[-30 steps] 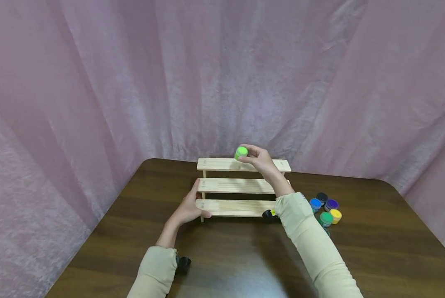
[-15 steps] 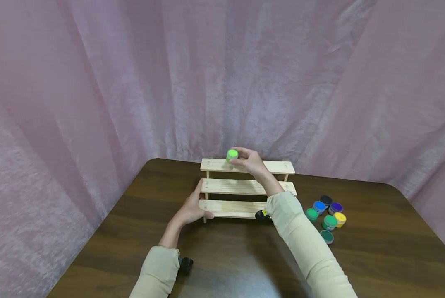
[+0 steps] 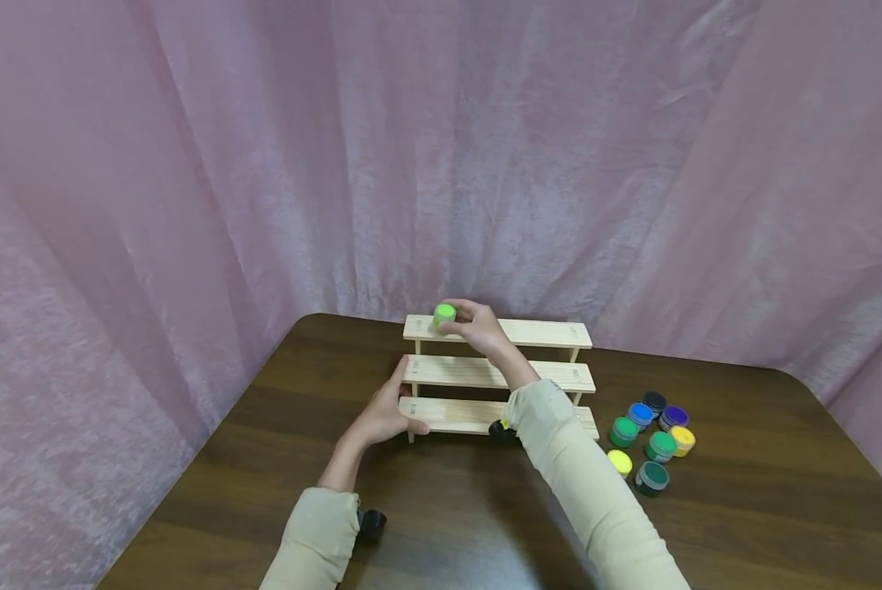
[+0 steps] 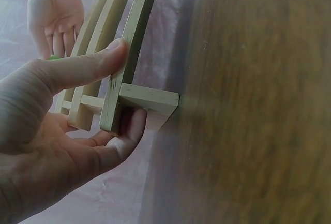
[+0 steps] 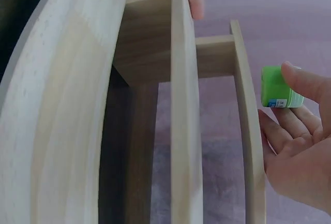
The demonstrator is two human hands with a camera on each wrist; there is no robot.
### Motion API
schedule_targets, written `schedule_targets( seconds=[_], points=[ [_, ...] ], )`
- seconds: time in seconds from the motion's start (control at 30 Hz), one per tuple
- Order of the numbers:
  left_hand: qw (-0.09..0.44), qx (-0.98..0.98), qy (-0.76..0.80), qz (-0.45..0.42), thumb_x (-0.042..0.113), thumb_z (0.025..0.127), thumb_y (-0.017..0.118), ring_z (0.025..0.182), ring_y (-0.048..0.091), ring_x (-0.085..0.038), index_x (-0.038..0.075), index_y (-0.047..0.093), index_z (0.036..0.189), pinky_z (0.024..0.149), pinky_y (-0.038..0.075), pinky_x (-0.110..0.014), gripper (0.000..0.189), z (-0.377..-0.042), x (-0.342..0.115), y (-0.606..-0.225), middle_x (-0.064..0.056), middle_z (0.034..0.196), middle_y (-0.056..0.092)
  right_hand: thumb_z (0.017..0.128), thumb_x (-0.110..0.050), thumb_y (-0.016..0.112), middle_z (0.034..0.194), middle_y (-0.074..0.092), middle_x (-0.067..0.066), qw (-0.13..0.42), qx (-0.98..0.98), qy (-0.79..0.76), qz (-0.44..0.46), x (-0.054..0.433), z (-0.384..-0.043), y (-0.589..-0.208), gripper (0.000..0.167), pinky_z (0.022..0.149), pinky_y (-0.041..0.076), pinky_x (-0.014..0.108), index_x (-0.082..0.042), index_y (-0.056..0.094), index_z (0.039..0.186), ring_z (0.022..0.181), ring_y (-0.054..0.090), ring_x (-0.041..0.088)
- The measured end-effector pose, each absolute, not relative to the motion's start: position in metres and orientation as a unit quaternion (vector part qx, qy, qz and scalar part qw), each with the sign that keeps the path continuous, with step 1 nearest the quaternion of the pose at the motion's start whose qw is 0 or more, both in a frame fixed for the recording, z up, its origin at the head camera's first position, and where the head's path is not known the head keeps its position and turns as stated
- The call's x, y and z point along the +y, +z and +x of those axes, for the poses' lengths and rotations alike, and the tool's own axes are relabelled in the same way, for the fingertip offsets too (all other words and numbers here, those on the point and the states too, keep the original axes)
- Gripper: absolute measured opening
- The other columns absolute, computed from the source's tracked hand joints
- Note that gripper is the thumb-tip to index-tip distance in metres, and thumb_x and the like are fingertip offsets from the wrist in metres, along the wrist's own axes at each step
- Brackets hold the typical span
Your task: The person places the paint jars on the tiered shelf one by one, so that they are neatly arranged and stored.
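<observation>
The right hand [image 3: 478, 329] pinches a lime green paint jar [image 3: 444, 316] between its thumb and fingers. The grip is only as wide as the jar, and the thumb lies on the jar's side. The jar is near the left end of the top shelf [image 3: 544, 333] of a wooden rack [image 3: 463, 372]. In the right wrist view, a thin gap shows between the jar and that shelf. The rack has 3 shelves, set like steps.

The left hand [image 3: 382, 415] holds the rack at its left end. Its thumb is on the front edge of the bottom shelf [image 3: 456, 415], and its fingers curl round the other side. The thumb and fingers are spread just wide enough to go round the wood.

8 more jars sit on the brown table [image 3: 293, 442], to the right of the rack. There is a black jar [image 3: 654, 402], a blue jar [image 3: 640, 415], a purple jar [image 3: 674, 419], 2 green jars [image 3: 661, 447], an orange-yellow jar [image 3: 682, 441], a bright yellow jar [image 3: 619, 464] and a dark green jar [image 3: 652, 478]. Both arms wear cream sleeves [image 3: 588, 483]. A pink curtain [image 3: 411, 164] hangs behind the table.
</observation>
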State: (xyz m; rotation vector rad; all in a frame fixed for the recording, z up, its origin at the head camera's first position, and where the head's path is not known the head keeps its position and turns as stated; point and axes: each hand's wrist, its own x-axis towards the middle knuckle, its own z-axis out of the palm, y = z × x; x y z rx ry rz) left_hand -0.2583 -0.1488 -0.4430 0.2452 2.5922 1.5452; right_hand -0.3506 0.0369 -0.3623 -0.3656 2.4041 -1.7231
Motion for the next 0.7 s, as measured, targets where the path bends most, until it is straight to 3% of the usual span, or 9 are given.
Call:
schedule_targets(
  seconds=[0.33,0.57,0.7],
  points=[
    [0.056,0.857,0.506,0.087,0.005,0.066,0.088,0.099,0.054,-0.026,0.01,0.004,0.158,0.084,0.046,-0.035,0.125,-0.257,-0.147,-0.443,-0.022,0.118,0.056,0.089,-0.013,0.071,0.137,0.06,0.014,0.038,0.827,-0.546,-0.126,0.028,-0.346,-0.371,0.052,0.102,0.047,0.041,-0.009,0.055,0.138,0.126,0.057,0.028],
    [0.059,0.86,0.501,0.079,0.009,0.066,0.089,0.107,0.052,-0.028,0.013,0.003,0.158,0.089,0.046,-0.04,0.126,-0.254,-0.152,-0.441,-0.023,0.125,0.054,0.092,-0.02,0.067,0.137,0.059,0.013,0.015,0.862,-0.485,-0.148,0.02,-0.342,-0.37,0.056,0.1,0.048,0.04,-0.011,0.049,0.144,0.121,0.059,0.028],
    [0.06,0.858,0.503,0.087,0.011,0.067,0.089,0.104,0.053,-0.026,0.012,0.003,0.158,0.089,0.046,-0.039,0.126,-0.254,-0.151,-0.441,-0.02,0.122,0.056,0.093,-0.021,0.066,0.139,0.058,0.014,0.018,0.87,-0.471,-0.149,0.022,-0.342,-0.369,0.059,0.102,0.046,0.041,-0.01,0.045,0.146,0.122,0.058,0.028]
  ],
)
